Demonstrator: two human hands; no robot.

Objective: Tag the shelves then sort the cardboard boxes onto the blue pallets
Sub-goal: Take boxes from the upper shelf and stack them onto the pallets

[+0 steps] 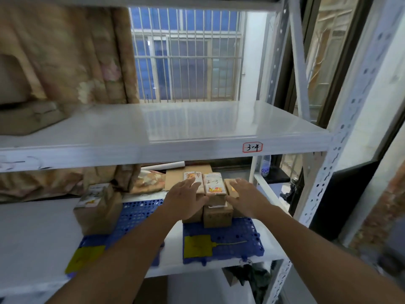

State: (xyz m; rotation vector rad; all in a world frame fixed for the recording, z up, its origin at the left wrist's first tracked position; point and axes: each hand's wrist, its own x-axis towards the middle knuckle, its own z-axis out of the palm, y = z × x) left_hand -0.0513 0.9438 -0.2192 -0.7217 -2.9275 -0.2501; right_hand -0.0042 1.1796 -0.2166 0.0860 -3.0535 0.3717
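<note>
Cardboard boxes (214, 188) sit stacked between both hands on the right blue pallet (241, 235). Left hand (186, 196) and right hand (243, 194) press flat-fingered against the stack's sides; squeeze evenly, keeping all 3 top boxes aligned.

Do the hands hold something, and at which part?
Both hands hold the top row of small cardboard boxes: left hand against its left side, right hand against its right side, fingers nearly straight.
</note>
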